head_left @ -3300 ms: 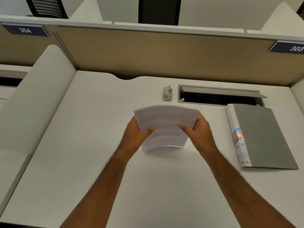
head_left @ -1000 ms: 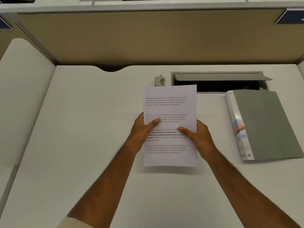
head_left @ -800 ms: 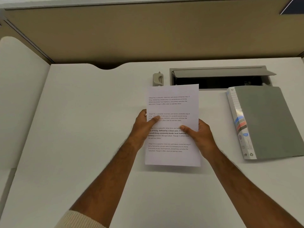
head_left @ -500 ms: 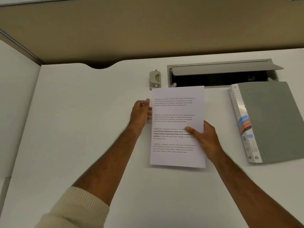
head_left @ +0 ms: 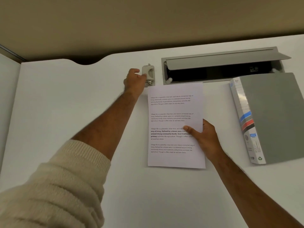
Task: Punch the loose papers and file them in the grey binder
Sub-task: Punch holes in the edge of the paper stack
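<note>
View from the head camera over a white desk [head_left: 65, 129]. The left hand [head_left: 134, 81] reaches to the far side of the desk and touches the left side of a small grey hole punch [head_left: 148, 74]; whether its fingers have closed round the punch cannot be told. The left forearm is bare, with a cream knitted sleeve [head_left: 54, 186] pushed up toward the elbow. The right hand [head_left: 205, 139] grips the right edge of the printed papers [head_left: 172, 122], thumb on top over the text and the other fingers hidden beneath. The papers lie roughly flat at the desk's centre, their far left corner just beside the punch. The grey binder [head_left: 276, 116] lies closed to the right of the papers and apart from them, its white labelled spine facing the papers. Behind the papers, an open cable hatch [head_left: 218, 63] is set into the desk below a tan partition [head_left: 148, 22].
</note>
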`<state>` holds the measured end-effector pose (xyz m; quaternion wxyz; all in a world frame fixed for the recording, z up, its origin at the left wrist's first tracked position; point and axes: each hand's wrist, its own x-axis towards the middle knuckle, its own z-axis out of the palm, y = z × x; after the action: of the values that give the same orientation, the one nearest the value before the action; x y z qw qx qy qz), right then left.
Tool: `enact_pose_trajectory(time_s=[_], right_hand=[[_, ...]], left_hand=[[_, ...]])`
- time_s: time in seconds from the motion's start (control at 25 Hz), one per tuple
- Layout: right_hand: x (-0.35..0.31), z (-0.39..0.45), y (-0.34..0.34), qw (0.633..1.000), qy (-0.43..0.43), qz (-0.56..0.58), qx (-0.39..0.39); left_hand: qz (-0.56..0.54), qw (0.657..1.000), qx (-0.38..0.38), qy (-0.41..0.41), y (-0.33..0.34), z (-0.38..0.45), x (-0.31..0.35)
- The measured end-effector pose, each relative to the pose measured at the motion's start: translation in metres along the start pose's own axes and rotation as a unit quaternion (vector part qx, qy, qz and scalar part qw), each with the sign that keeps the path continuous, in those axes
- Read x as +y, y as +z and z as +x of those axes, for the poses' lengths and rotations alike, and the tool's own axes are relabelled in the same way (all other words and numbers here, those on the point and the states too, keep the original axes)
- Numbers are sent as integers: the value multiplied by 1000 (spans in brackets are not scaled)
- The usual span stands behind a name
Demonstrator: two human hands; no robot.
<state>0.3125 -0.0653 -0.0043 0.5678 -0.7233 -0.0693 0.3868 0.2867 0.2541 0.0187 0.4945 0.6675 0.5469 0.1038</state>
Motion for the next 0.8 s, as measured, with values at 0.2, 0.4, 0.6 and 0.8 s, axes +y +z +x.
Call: enact_pose_trajectory(time_s=[0.2, 0.4, 0.6, 0.8], right_hand=[[5, 4, 0, 1000, 2, -1, 4], [6, 4, -2, 1000, 4, -10, 2], [7, -3, -2, 1000, -1, -16, 1], [8, -17, -2, 1000, -7, -30, 1]], left_hand=[[10, 1000, -12, 4, 7, 15, -1], [-13, 1000, -15, -4, -1, 12, -5], [-34, 999, -18, 2, -23, -10, -10], [-55, 998, -11, 5, -50, -42, -29]])
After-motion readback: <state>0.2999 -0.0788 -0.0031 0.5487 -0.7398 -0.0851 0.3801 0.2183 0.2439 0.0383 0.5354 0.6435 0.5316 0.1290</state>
